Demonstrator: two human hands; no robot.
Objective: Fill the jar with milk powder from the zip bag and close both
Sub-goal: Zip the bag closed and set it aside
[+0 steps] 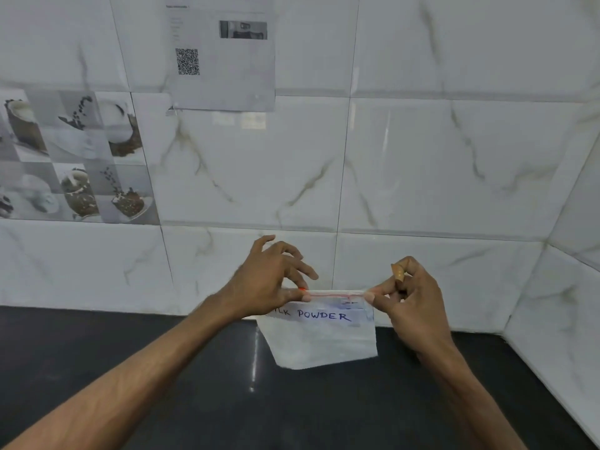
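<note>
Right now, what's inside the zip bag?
White powder shows through the zip bag below its label. The left hand and right hand pinch the zip ends, hiding the top corners.

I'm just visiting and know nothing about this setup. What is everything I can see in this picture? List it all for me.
zip bag: one, clear with white powder and a red zip strip, blue handwritten label ending in "POWDER", held up over the counter near the wall
counter: one, glossy black, across the bottom
wall tiles: many, white with grey-brown veins, behind and at right
picture tiles: one block, grey and brown cups and coffee beans, left of the wall
paper sheet: one, white with a QR code, stuck on the wall, top centre
left hand: one, fingers pinch the strip's left end
right hand: one, fingers pinch the strip's right end
</note>
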